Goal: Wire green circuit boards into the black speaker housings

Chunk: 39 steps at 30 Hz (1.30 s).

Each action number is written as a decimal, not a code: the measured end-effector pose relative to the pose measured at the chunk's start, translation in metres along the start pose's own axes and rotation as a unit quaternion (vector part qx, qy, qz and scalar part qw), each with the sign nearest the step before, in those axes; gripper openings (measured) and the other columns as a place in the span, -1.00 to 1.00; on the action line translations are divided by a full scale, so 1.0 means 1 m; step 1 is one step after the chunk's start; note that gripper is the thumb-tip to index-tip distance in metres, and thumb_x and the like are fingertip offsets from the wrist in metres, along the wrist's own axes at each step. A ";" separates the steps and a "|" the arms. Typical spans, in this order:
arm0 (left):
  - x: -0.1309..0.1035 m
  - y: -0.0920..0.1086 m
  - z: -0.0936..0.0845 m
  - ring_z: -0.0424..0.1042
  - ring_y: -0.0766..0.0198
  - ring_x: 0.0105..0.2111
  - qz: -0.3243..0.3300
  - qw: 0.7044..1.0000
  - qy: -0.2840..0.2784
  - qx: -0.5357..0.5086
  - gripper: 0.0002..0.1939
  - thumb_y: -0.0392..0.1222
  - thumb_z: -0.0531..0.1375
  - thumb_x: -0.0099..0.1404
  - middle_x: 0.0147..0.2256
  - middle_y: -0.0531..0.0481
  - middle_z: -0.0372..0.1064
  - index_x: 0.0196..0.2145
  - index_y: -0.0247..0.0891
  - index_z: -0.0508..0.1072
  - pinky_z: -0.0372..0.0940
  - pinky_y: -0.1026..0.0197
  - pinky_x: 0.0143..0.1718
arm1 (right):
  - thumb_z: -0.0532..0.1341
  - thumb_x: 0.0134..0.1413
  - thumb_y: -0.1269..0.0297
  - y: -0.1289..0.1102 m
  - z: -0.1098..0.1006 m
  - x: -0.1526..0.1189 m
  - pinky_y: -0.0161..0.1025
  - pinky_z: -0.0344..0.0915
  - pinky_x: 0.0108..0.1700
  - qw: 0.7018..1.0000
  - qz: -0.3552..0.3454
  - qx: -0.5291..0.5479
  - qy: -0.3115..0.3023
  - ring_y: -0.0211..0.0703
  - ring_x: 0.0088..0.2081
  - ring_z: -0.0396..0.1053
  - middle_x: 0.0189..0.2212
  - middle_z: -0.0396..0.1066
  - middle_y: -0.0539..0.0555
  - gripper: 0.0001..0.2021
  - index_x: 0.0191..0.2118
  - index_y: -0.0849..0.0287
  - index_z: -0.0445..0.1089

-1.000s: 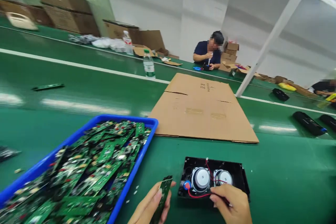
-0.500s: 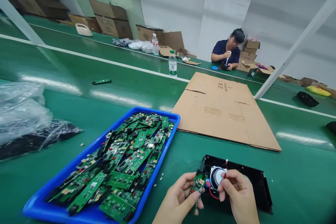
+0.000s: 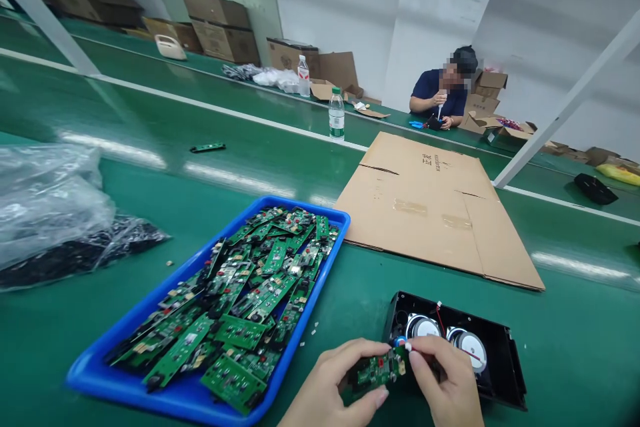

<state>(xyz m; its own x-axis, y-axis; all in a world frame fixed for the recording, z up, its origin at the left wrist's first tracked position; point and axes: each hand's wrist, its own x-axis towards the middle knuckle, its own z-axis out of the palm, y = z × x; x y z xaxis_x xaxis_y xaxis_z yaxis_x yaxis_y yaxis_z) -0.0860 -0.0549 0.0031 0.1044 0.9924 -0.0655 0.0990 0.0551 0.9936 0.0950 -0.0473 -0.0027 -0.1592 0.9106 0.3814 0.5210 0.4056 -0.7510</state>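
A green circuit board [image 3: 381, 369] is gripped between the thumb and fingers of my left hand [image 3: 336, 383]. My right hand [image 3: 445, 373] pinches a small white wire connector [image 3: 408, 347] against the board's right end; whether it is plugged in I cannot tell. Behind and beneath my hands lies an open black speaker housing [image 3: 500, 353] holding two round speakers, a left one [image 3: 424, 325] partly hidden and a right one [image 3: 470, 351]. A thin red wire [image 3: 440, 317] with a white plug sticks up between them.
Left of my hands stands a blue tray [image 3: 285, 363] heaped with circuit boards. Flattened cardboard [image 3: 430, 213] lies beyond the housing. Plastic bags [image 3: 60, 213] lie far left; a bottle [image 3: 337, 117] and a single board [image 3: 207, 147] are further back. A co-worker [image 3: 443, 90] sits across.
My left hand has turned the board from upright to nearly level. My right hand has brought the connector from over the left speaker to the board's end, uncovering the right speaker.
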 end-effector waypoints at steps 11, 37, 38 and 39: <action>0.003 -0.015 0.000 0.39 0.25 -0.52 -0.035 0.966 -0.071 -0.246 -0.37 0.30 0.36 -0.23 -0.43 -0.01 0.38 -0.32 -0.24 0.52 0.33 0.31 -0.50 | 0.04 0.21 0.37 -0.013 0.006 0.001 -0.38 0.09 -0.60 0.986 -0.141 -0.085 -0.005 -0.33 -0.65 0.17 -0.67 0.25 -0.03 -0.79 -0.37 0.17 0.40; 0.003 0.005 -0.020 0.33 -0.01 -0.01 -0.035 0.971 -0.213 0.099 -0.47 -0.09 0.19 0.23 -0.01 -0.11 0.40 0.16 -0.08 0.26 0.14 0.02 0.09 | -0.05 0.28 0.42 -0.018 -0.003 0.009 -0.31 0.05 -0.54 0.953 -0.248 -0.163 -0.057 -0.28 -0.57 0.11 -0.63 0.20 0.00 -0.68 -0.44 0.22 0.35; 0.004 0.004 -0.020 0.33 0.00 -0.03 -0.044 0.971 -0.214 0.100 -0.45 -0.10 0.20 0.21 -0.03 -0.10 0.40 0.16 -0.08 0.26 0.16 0.04 0.08 | -0.06 0.28 0.42 -0.019 -0.004 0.009 -0.32 0.04 -0.54 0.952 -0.248 -0.167 -0.059 -0.28 -0.57 0.10 -0.63 0.19 -0.01 -0.67 -0.44 0.22 0.35; 0.005 0.004 -0.019 0.34 0.02 -0.05 -0.055 0.971 -0.210 0.096 -0.43 -0.11 0.24 0.18 -0.05 -0.08 0.41 0.15 -0.08 0.26 0.18 0.06 0.05 | -0.06 0.28 0.42 -0.019 -0.004 0.010 -0.32 0.03 -0.54 0.952 -0.248 -0.169 -0.058 -0.28 -0.57 0.09 -0.63 0.18 -0.01 -0.67 -0.45 0.22 0.35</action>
<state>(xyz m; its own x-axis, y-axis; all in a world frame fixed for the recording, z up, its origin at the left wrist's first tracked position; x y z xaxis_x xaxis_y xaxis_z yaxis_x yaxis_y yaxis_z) -0.1041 -0.0480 0.0085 0.4741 0.8464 -0.2427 0.3108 0.0970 0.9455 0.0870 -0.0466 0.0175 -0.5373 0.6244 0.5670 0.5945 0.7572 -0.2706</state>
